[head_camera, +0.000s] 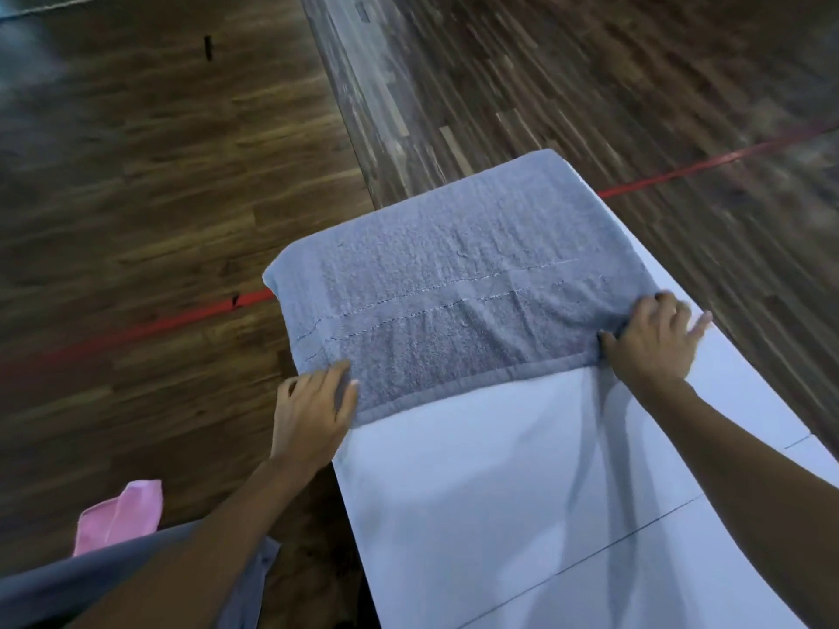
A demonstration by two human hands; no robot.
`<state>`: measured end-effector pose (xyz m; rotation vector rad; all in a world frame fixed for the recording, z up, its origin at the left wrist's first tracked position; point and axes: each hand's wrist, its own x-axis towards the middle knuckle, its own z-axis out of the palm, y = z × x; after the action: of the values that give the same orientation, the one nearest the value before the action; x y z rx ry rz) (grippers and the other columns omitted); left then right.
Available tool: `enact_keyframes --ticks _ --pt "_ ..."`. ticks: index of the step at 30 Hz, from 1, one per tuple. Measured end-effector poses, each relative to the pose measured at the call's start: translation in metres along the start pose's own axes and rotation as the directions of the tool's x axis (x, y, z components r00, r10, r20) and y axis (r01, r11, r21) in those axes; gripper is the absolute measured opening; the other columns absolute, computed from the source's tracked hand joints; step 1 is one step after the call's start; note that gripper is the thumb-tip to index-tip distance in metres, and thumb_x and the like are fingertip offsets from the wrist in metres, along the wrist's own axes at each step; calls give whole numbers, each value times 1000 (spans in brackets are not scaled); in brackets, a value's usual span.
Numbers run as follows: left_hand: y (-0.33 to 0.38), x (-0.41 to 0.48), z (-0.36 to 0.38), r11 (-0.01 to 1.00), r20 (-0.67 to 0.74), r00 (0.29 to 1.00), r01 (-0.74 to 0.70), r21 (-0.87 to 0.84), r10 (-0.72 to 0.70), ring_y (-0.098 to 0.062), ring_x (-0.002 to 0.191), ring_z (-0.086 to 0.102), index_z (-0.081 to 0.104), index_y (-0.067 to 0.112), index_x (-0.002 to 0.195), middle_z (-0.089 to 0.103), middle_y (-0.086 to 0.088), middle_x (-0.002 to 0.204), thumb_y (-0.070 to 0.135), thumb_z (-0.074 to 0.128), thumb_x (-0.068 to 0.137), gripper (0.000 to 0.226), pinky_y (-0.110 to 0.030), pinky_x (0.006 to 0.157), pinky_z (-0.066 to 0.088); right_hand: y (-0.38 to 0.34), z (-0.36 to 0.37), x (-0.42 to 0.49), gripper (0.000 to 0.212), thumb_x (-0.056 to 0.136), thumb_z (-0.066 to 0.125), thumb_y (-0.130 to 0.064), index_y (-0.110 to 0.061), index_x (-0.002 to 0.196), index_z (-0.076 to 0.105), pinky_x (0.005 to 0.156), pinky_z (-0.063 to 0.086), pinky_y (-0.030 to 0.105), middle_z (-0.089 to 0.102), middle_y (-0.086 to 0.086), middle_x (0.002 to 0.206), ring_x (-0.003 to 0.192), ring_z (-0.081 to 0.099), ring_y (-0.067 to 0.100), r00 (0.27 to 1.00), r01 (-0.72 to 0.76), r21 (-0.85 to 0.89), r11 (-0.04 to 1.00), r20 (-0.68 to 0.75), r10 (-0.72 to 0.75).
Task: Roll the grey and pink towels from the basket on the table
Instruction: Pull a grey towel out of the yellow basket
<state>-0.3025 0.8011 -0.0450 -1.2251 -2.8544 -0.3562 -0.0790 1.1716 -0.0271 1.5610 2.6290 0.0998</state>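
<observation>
The grey terry towel lies spread flat and unrolled on the white rectangular table, so the step in hand looks like squaring it up before the first turn. The left hand holds the near-left corner, thumb on top, fingers curled past the table's edge. The right hand grips the near-right corner at the hem, one finger sticking outward. Next, both grips should tuck that hem forward and roll evenly. The soft pink towel lies well behind the left grip.
</observation>
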Motion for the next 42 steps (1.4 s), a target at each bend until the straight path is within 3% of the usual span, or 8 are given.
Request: enact_keyframes --ticks 3,5,6,8,13,19,31,42 --pt "3 21 10 994 5 1000 -11 108 10 -26 86 55 66 20 94 60 -1 88 49 35 94 43 -40 77 40 -30 2 21 55 73 55 -4 -9 127 49 108 26 52 37 27 143 132 34 46 935 355 181 917 -52 -351" --pt "6 35 17 992 -29 999 -17 124 21 -27 88 48 64 15 83 55 -6 94 49 38 92 43 -41 78 37 -51 6 28 32 80 53 -6 -12 112 53 100 38 51 46 24 135 121 46 46 893 437 314 843 -41 -447" --pt "8 43 20 992 -41 999 -11 125 16 -28 91 47 63 13 79 54 -7 98 49 38 92 45 -41 80 36 -60 10 32 20 88 51 -15 -10 107 53 97 41 49 48 21 130 116 50 43 908 401 336 852 -24 -418" --pt "9 60 31 993 -30 999 14 118 -10 -29 98 47 63 10 81 53 -8 103 50 37 94 49 -42 86 37 -75 23 39 38 95 47 -42 -7 111 52 100 38 50 48 18 129 118 48 39 943 311 330 892 8 -332" --pt "7 78 56 991 -3 992 129 -45 -129 -33 129 38 47 7 120 43 -16 137 58 44 93 57 -51 110 31 -96 47 46 75 89 23 -75 -32 150 19 115 -2 60 6 7 162 149 0 32 970 212 264 941 57 -235" --pt "11 68 64 985 60 983 170 43 -172 -24 149 0 10 26 155 5 -5 163 76 13 88 83 -45 120 -1 -90 56 39 77 87 8 -79 -39 153 7 117 -5 56 -3 2 163 149 -7 27 973 218 233 948 25 -230" --pt "109 -107 58 984 159 973 153 89 -166 -24 148 -13 -7 39 152 -12 -6 162 81 -5 81 83 -47 119 -8 58 67 -117 73 86 6 -80 -46 151 1 119 -5 49 -5 -7 163 150 -8 20 971 212 243 946 55 -232" --pt "240 -356 58 991 171 978 109 80 -122 -27 149 -11 -4 34 154 -8 -9 162 76 4 88 78 -49 119 -6 249 97 -335 68 90 13 -76 -48 150 1 120 -3 46 -2 -8 163 150 -6 17 985 149 243 959 53 -166"
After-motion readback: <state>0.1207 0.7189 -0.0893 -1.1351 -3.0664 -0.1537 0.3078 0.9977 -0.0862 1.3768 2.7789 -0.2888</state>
